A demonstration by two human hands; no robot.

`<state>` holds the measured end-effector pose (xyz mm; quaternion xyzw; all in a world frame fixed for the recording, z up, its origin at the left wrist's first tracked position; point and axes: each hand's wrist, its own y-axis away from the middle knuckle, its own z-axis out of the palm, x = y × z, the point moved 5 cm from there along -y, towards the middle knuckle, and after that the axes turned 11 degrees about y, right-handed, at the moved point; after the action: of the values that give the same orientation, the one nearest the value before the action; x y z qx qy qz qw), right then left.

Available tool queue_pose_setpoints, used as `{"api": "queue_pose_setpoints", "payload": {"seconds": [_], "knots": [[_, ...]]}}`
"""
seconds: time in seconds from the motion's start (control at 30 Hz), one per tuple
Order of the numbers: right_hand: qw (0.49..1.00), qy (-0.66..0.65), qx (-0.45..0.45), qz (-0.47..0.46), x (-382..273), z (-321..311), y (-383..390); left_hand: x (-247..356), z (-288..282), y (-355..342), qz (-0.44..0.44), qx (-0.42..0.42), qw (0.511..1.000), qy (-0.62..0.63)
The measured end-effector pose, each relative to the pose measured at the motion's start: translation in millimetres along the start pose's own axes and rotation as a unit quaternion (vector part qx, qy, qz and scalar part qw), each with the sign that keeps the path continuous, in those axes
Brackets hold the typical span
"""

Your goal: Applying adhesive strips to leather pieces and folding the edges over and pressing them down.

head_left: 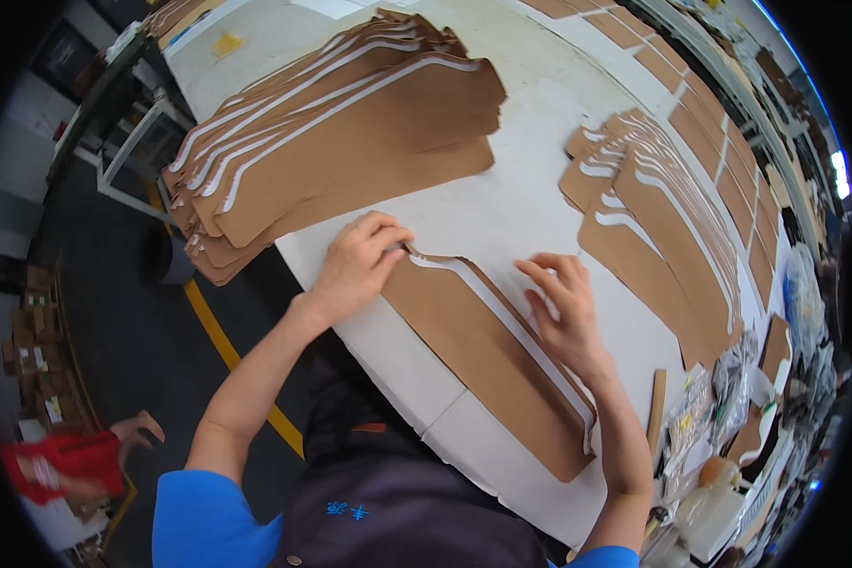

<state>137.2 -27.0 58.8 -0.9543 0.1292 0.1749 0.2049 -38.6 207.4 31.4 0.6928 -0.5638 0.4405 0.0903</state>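
Note:
A brown leather-like panel (502, 364) lies on the white tabletop in front of me, one long edge bordered by a white strip (502, 298). A narrow brown margin along that edge looks partly raised or folded. My left hand (362, 260) has its thumb and fingertips pinched on the panel's far left corner. Over the same bordered edge hovers my right hand (566, 308), its fingers bent but apart, and nothing shows between them.
A fanned pile of similar brown panels (350, 142) lies at the far left. Another overlapping group of panels (658, 218) is to the right. Clear plastic bags (701, 407) and a plastic bottle (715, 516) crowd the right edge. Someone in red (62, 473) is at lower left.

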Motion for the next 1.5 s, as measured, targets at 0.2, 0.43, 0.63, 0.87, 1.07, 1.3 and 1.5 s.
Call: {"api": "queue_pose_setpoints", "payload": {"seconds": [0.2,0.43,0.63,0.87,1.07,1.3,1.5], "knots": [[0.941,0.141,0.022,0.305,51.3,-109.0,179.4,-4.5,2.9,-29.7,0.061,-0.069,0.995,-0.030],[0.886,0.275,0.025,0.373,47.4,-118.6,288.5,17.5,36.1,-90.8,0.031,0.026,0.999,0.027],[0.918,0.243,0.031,0.313,55.0,-115.2,254.9,143.6,157.8,-28.7,0.195,-0.286,0.929,0.128],[0.947,0.170,-0.027,0.271,42.5,-106.1,250.3,189.2,215.5,10.6,0.218,-0.289,0.924,0.119],[0.959,0.190,-0.115,0.175,-7.6,-96.5,272.5,183.9,204.1,7.8,0.191,-0.384,0.894,0.132],[0.974,0.153,-0.135,0.098,-45.3,-91.8,273.4,198.6,181.0,44.5,0.256,-0.325,0.903,0.114],[0.977,0.170,-0.105,0.073,-49.0,-90.4,266.4,208.1,183.4,90.4,0.252,-0.270,0.926,0.080]]}}
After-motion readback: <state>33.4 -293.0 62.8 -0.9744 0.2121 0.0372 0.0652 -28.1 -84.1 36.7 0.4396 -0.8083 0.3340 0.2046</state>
